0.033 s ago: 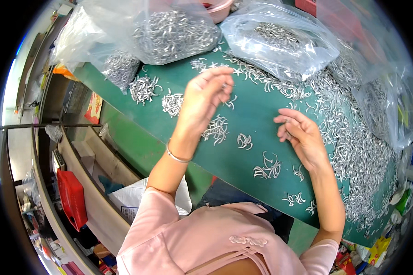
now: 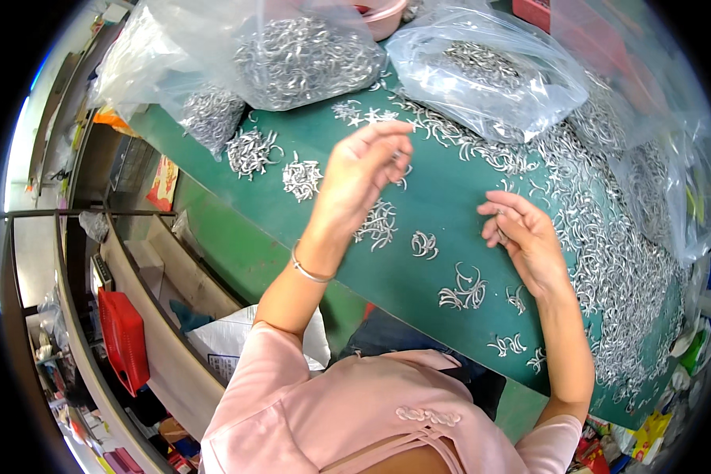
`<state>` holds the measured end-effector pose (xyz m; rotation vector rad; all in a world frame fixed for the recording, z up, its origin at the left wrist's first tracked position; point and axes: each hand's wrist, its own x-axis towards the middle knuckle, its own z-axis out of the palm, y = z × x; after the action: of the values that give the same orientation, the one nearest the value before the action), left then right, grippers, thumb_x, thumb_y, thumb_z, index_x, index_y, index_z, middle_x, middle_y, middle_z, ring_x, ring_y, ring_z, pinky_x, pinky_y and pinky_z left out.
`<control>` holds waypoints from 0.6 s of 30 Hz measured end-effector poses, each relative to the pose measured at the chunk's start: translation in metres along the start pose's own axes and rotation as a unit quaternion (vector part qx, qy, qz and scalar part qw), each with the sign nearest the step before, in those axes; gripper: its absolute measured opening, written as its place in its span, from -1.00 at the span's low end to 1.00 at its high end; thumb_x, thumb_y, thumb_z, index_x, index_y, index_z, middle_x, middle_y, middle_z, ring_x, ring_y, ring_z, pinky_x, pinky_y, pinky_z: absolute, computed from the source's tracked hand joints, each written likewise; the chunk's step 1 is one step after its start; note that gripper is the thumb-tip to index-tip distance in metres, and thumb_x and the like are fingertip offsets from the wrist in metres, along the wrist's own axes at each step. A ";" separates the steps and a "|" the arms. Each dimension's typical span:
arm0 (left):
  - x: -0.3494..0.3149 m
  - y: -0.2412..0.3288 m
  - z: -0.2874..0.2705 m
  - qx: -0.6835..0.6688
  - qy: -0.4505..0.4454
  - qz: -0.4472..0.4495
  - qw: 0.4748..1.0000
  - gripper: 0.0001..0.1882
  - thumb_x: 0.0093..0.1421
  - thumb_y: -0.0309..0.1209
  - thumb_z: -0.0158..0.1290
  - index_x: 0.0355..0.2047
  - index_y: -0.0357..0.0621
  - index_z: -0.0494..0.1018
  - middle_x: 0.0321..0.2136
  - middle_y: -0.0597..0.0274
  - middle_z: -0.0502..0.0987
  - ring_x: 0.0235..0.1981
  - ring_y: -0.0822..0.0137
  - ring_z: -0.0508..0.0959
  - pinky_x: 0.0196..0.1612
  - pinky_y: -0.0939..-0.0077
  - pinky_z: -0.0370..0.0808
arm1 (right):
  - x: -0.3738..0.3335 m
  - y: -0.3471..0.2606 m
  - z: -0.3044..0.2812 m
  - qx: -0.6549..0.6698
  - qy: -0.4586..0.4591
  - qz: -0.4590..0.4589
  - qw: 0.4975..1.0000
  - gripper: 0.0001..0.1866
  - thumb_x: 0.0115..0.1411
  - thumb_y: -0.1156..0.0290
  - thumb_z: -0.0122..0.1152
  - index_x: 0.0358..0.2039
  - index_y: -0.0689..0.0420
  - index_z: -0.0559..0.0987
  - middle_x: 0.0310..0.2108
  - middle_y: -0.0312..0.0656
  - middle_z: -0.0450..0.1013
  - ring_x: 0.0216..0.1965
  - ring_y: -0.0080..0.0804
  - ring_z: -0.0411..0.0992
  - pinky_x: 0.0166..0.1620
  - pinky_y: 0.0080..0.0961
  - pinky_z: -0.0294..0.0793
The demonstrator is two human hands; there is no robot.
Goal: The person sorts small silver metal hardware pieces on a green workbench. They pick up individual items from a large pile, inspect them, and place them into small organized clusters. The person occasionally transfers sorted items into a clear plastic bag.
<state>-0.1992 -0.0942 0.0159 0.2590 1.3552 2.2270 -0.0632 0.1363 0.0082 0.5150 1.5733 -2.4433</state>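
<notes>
My left hand [image 2: 369,164] hovers over the green table with its fingers curled toward the thumb. A small silvery glint shows between those fingers, too small to name. Farther right, my right hand [image 2: 527,241] is also held above the table, fingers bent in against the thumb; what they hold, if anything, is hidden. Below my left hand lies a pile of small curved silvery metal pieces [image 2: 378,225], partly covered by the wrist. A smaller cluster of these pieces [image 2: 424,245] sits between the hands. Near my right wrist is another little group of pieces [image 2: 515,299].
Loose curved pieces [image 2: 616,292] spread thickly along the right side of the green table [image 2: 387,272]. Clear plastic bags of pieces [image 2: 308,63] [image 2: 486,79] stand at the back. More small heaps [image 2: 251,152] lie at left. Shelving with a red basket [image 2: 123,340] is on the left.
Everything in view sits slightly farther right, as if my head turned a little. My left hand is slightly lower in the picture; both hands keep their curled shape.
</notes>
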 end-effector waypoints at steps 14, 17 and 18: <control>-0.024 -0.005 -0.033 -0.095 0.080 0.008 0.992 -0.58 0.31 -0.50 0.02 0.15 -0.45 0.33 -0.14 0.01 0.53 -0.15 0.30 0.51 -0.09 0.45 0.51 | -0.017 0.014 -0.004 -0.056 0.033 -0.001 0.998 -0.61 0.27 0.67 0.00 0.13 0.35 0.41 0.00 0.00 0.47 0.00 -0.26 0.50 0.06 -0.42 0.52; -0.033 -0.010 -0.039 -0.102 0.154 0.016 0.983 -0.53 0.30 -0.51 0.02 0.17 -0.52 0.27 0.00 -0.17 0.49 0.01 0.12 0.52 0.17 0.24 0.48 | -0.018 0.017 0.002 -0.011 0.062 -0.021 0.998 -0.57 0.26 0.70 -0.02 0.16 0.35 0.38 0.07 0.03 0.42 0.05 -0.21 0.48 0.15 -0.38 0.47; -0.035 -0.011 -0.038 -0.108 0.165 0.018 0.980 -0.54 0.30 -0.51 0.02 0.16 -0.52 0.27 0.00 -0.17 0.49 0.00 0.11 0.53 0.17 0.24 0.48 | -0.017 0.016 0.004 -0.005 0.059 -0.018 0.998 -0.56 0.26 0.70 -0.02 0.17 0.36 0.37 0.09 0.04 0.40 0.07 -0.20 0.47 0.18 -0.36 0.44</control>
<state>-0.1817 -0.1377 -0.0084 -0.1739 1.2596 2.5048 -0.0430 0.1258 0.0026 0.6449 1.6541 -2.4713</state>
